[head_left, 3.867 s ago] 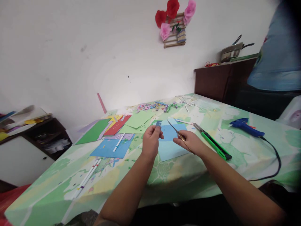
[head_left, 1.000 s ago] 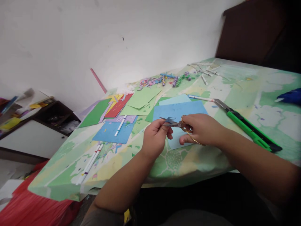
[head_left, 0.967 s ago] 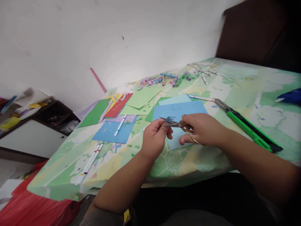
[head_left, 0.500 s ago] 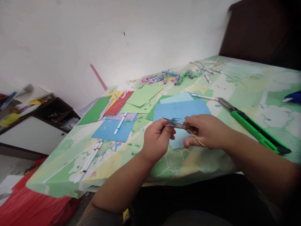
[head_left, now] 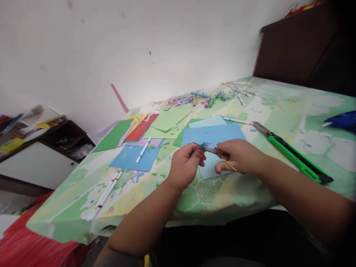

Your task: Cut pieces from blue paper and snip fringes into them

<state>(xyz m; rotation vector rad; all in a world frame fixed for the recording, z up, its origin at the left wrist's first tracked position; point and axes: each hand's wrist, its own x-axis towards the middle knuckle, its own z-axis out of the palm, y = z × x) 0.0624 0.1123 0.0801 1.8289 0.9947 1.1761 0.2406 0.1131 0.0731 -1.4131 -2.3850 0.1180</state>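
My right hand [head_left: 240, 155] is closed on the handles of a pair of scissors [head_left: 213, 150], with a gold-coloured loop below the fingers. The blades point left, toward my left hand [head_left: 185, 163]. Between its thumb and fingers, my left hand pinches a small blue paper piece [head_left: 205, 145], which lies at the scissor blades. Both hands are above a blue sheet [head_left: 217, 134] and a lighter blue sheet [head_left: 213, 171] on the table.
A green utility knife [head_left: 294, 155] lies right of my hands. Coloured sheets [head_left: 169, 118], markers [head_left: 107, 193] and paper scraps are spread leftward on the patterned tablecloth [head_left: 133, 222]. Rolled paper pieces [head_left: 211, 100] sit at the back. A dark blue object [head_left: 340, 120] is at the far right.
The camera view has tilted a little, so the scene sits slightly lower. The scissor blades look closer together at the blue paper piece. Both hands keep their holds.
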